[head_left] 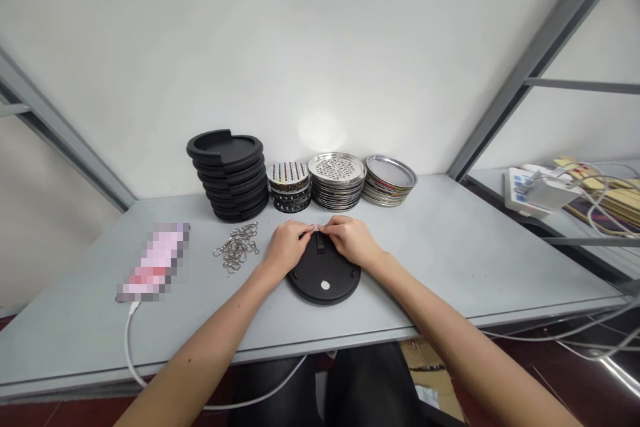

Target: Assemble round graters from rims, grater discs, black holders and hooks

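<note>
The black round plate (320, 273) lies flat on the surface (435, 267). At its far edge, the left hand (289, 243) and the right hand (350, 238) pinch their fingers close together on a small shiny bit (316, 229). To do this well, I think both hands should press evenly and gently, so the plate lies flat and does not slip. The fingers cover most of the bit, so I can't tell its shape or if it joins the plate. The hands hide the plate's far sides too. Metal hooks (239, 247) lie left of the plate.
</note>
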A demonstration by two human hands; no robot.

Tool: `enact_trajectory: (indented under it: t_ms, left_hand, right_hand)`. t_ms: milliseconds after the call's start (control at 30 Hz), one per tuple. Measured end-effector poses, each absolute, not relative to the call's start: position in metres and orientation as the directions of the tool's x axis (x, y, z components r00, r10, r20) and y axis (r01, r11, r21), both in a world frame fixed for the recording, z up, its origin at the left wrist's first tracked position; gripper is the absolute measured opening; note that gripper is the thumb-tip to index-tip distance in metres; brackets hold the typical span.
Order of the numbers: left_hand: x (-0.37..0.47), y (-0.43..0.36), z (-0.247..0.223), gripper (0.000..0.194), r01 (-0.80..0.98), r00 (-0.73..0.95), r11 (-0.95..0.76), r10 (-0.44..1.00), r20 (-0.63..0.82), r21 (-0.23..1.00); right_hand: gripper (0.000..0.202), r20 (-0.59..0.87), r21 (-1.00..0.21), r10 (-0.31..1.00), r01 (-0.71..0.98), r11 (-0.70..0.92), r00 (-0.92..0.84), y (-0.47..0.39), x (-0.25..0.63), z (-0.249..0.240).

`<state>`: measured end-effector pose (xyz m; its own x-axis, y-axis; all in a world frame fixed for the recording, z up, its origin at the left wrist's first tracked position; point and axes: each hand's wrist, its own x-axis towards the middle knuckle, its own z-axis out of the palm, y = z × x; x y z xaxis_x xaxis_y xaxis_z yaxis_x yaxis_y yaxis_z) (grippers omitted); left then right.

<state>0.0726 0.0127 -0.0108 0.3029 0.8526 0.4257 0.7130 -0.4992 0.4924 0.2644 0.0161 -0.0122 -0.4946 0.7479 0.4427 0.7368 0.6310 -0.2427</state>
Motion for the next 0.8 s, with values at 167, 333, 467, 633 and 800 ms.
enact_trajectory:
  t_ms: [167, 333, 467, 633, 800]
  left_hand:
    - [0.0721, 0.0121, -0.0087, 0.023, 0.747, 0.386, -0.537, 0.83, 0.401, 0.393]
    - [0.072, 0.0129, -0.006, 0.021, 0.728, 0.455, -0.594, 0.792, 0.408, 0.342]
    - [0.0731, 0.0123, -0.0049, 0.023, 0.739, 0.482, -0.608, 0.778, 0.403, 0.29]
    - [0.0754, 0.0075, -0.0031, 0.02, 0.745, 0.449, -0.591, 0.787, 0.423, 0.31]
    - [0.0771, 0.0033, -0.0023, 0.032, 0.784, 0.358, -0.49, 0.859, 0.367, 0.381]
  right_hand:
    - [0.026, 0.441, -0.254, 0.744, 0.725, 0.64, -0.502, 0.0171, 0.2636, -0.0131]
    - [0.026, 0.447, -0.25, 0.734, 0.717, 0.651, -0.511, 0.0175, 0.2631, -0.0149]
    - [0.028, 0.43, -0.24, 0.743, 0.728, 0.642, -0.513, 0.0167, 0.2627, -0.0153]
    - [0.028, 0.431, -0.225, 0.74, 0.733, 0.642, -0.516, 0.0166, 0.2624, -0.016]
    - [0.026, 0.444, -0.234, 0.731, 0.72, 0.653, -0.518, 0.0182, 0.2633, -0.0181]
